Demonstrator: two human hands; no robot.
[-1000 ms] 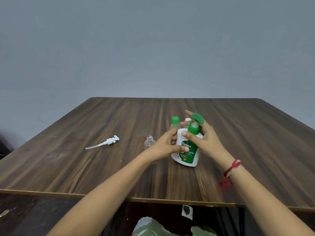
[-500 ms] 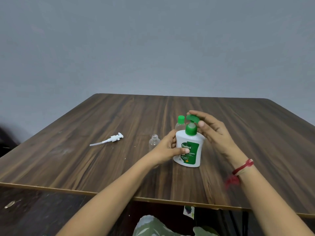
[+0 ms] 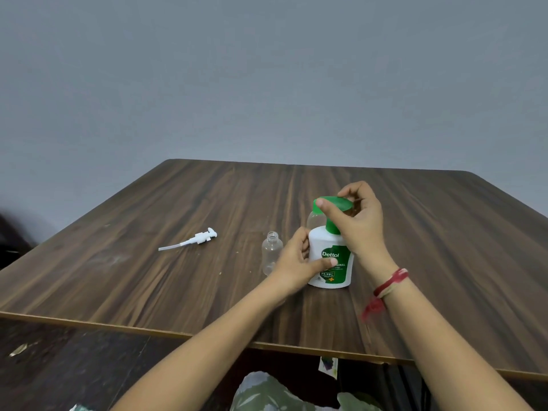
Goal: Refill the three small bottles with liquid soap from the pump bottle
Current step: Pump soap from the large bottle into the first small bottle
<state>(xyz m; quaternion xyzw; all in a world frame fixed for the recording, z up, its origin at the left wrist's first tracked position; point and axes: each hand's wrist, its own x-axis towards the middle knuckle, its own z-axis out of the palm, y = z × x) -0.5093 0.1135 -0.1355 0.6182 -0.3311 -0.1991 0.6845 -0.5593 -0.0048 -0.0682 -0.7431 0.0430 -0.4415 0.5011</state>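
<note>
A white Dettol pump bottle (image 3: pixel 330 264) with a green label and green pump head (image 3: pixel 334 203) stands upright on the wooden table (image 3: pixel 178 277). My left hand (image 3: pixel 296 262) wraps its left side, thumb across the label. My right hand (image 3: pixel 357 218) grips the pump head from the right, thumb on the head's left end. An uncapped clear small bottle (image 3: pixel 271 252) stands just left of my left hand. A second small bottle (image 3: pixel 314 218) shows behind the pump bottle, mostly hidden. The third small bottle is hidden from me.
A loose white pump with its dip tube (image 3: pixel 192 240) lies on the table to the left. The table's near edge runs below my forearms. A red thread band sits on my right wrist (image 3: pixel 388 284). Grey wall behind.
The pump bottle, tilted a second ago, now stands upright. My right hand has closed around the pump head from above. The view has shifted slightly.
</note>
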